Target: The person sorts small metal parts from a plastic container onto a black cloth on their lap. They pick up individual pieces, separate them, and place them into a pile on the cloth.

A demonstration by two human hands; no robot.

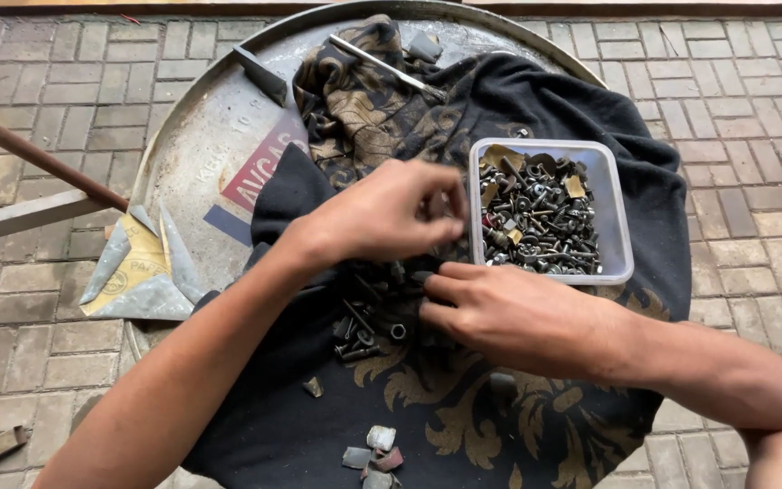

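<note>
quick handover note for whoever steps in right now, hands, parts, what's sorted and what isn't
Left hand: raised over the loose pile, fingertips pinched; what they hold is too small to tell.
Right hand: down on the black patterned cloth, fingers at the pile of bolts and nuts.
Clear plastic tub: beside both hands, largely full of bolts, nuts and washers.
Left: the loose pile on the cloth.

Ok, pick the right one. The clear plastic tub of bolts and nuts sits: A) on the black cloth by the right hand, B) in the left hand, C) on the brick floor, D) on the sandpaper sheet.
A: the tub rests on the black cloth atop the round metal tray, just beyond the right hand; the left hand is beside it, not holding it.
</note>
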